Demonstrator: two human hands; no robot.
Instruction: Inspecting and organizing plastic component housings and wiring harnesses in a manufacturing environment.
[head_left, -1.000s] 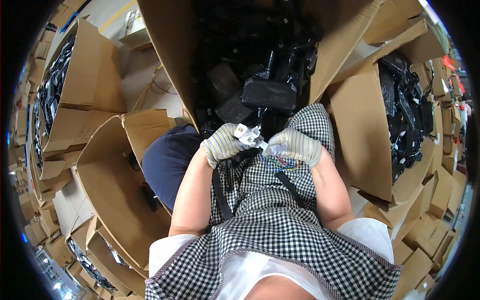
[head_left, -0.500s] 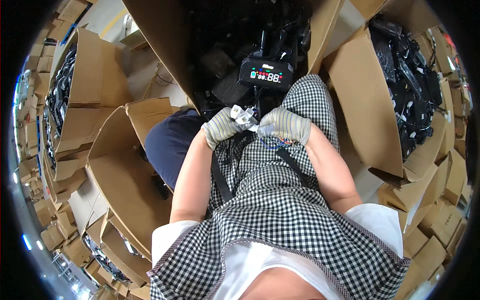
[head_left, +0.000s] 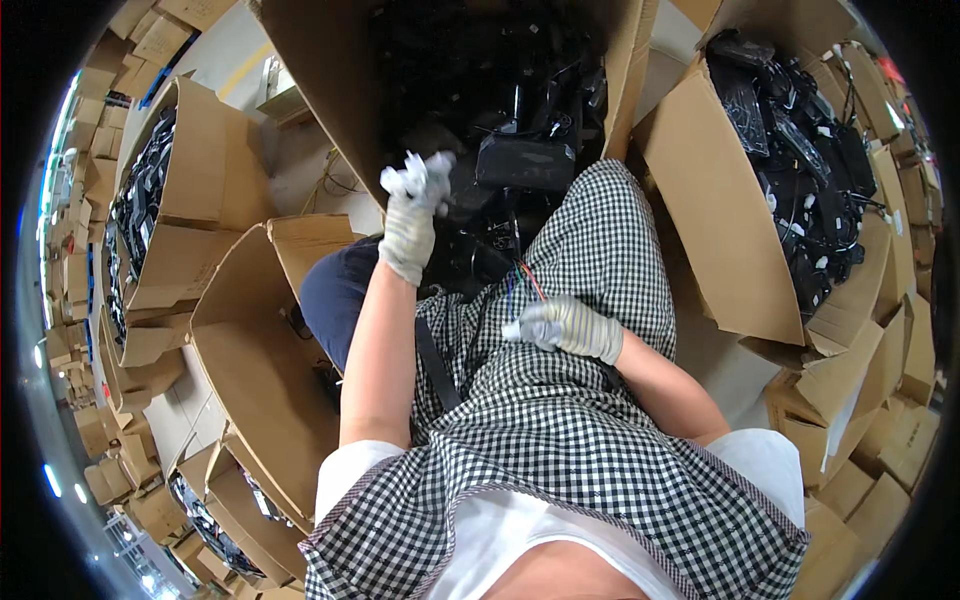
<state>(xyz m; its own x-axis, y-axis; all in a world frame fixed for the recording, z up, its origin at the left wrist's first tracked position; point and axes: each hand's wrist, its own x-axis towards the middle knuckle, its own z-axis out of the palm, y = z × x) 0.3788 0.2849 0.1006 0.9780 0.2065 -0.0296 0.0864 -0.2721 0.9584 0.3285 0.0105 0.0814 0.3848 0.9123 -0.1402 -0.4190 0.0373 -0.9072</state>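
My left hand, in a striped knit glove, is raised over the edge of the big carton. Its closed fingers are on white plug connectors, smeared by motion. Lower, above my lap, my gloved right hand pinches a white connector. Red and blue wires run from near this hand up toward a black display unit. The display's screen is dark. It rests at the near end of the big carton, in front of my knees.
The big carton ahead contains many black parts. To the right, another carton holds black units and cables. Open cartons stand at my left, one filled with black parts. More boxes line both sides.
The lit display has gone dark. My hands have parted: the left moved up and left with white connectors, the right came down toward my lap with the wired connector.
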